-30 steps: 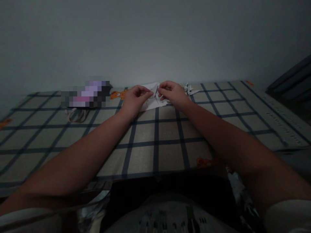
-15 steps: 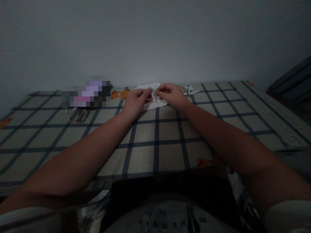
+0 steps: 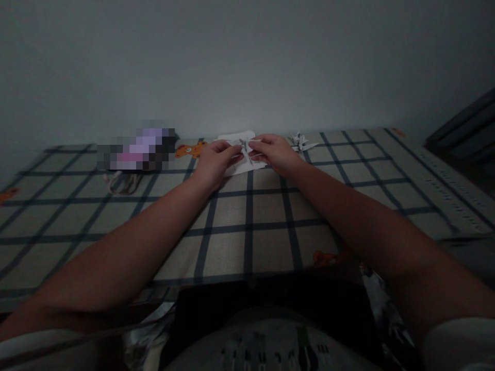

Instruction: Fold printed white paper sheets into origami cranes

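My left hand [image 3: 217,161] and my right hand [image 3: 279,154] meet over the far middle of the table. Between them is a small folded piece of paper [image 3: 245,148], white with dark marks, its shape partly hidden by my fingers. The left thumb and fingers pinch its left side; those of the right hand pinch the opposite side. Under my hands lies a white sheet of paper [image 3: 236,169]. Close behind my right hand sits a cluster of pointed folded paper [image 3: 301,141], printed in black and white and resembling paper cranes.
A checked tablecloth [image 3: 266,247] with bear prints covers the table, which reaches a grey wall [image 3: 247,67]. At the left back stands a blurred-out purple and dark object [image 3: 141,149], a pale looped cord [image 3: 122,183] before it. Dark slats [image 3: 467,129] are at far right.
My right fingers have spread a little and shifted along the folded paper, and its flaps lie more level. Both hands stay in nearly the same place.
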Motion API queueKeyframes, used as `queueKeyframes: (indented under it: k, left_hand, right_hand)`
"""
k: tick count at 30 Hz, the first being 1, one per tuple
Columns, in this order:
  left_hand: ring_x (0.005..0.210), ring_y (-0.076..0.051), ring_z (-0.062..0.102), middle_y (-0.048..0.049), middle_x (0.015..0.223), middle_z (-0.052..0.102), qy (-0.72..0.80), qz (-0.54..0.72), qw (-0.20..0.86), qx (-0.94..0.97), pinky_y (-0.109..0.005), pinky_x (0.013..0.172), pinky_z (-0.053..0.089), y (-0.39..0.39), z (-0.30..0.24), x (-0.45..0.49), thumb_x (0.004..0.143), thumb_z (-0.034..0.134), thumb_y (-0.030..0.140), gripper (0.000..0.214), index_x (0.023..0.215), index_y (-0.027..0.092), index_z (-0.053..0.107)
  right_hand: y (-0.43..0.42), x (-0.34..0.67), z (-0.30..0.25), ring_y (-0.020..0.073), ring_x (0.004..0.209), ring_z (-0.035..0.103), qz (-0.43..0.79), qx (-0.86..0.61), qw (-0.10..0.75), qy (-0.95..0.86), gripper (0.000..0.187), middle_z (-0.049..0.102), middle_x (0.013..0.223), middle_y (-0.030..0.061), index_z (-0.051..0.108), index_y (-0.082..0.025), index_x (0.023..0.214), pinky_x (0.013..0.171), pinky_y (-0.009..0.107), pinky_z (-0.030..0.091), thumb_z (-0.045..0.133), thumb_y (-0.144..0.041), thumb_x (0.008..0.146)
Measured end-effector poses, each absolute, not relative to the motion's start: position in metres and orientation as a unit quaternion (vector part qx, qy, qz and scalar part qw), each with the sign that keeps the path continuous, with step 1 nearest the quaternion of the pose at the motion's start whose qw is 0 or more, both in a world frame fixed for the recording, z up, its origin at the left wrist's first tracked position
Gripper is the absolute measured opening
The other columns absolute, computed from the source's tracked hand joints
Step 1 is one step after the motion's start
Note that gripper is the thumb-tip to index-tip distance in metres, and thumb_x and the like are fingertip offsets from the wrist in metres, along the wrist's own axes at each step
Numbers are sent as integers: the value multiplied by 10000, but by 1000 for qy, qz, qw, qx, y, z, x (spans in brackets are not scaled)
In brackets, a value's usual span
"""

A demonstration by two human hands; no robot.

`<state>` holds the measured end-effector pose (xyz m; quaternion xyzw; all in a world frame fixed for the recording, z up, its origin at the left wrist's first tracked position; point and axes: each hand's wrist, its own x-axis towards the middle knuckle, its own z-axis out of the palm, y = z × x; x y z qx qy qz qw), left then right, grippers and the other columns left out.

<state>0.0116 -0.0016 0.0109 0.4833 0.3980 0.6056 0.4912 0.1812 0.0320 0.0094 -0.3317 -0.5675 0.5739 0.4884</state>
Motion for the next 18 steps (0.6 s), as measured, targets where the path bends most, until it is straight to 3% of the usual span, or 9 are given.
queueKeyframes:
  k: [8,13,18]
  left_hand:
    - [764,-96,680,-4,783,691,381,598,548,444,-241,831,590,2,12,8,747,853,313,258,740,168,639]
    - [698,-115,678,-10,705,670,396,585,576,411,-235,736,598,8,13,4,807,813,332,234,763,187,635]
    - [682,-153,695,-29,659,665,395,573,601,393,-265,674,612,11,15,-1,859,763,312,207,751,198,628]
  right_hand:
    - [34,183,11,85,718,666,573,-340,503,-550,178,699,782,10,687,-173,862,739,211,602,787,-318,835]
    - [35,185,15,68,710,641,601,-336,514,-512,132,685,821,-7,665,-187,1027,761,218,594,695,-214,901]
    - [35,185,17,75,696,634,629,-339,521,-467,172,652,814,-21,607,-208,1065,746,219,590,607,-120,918]
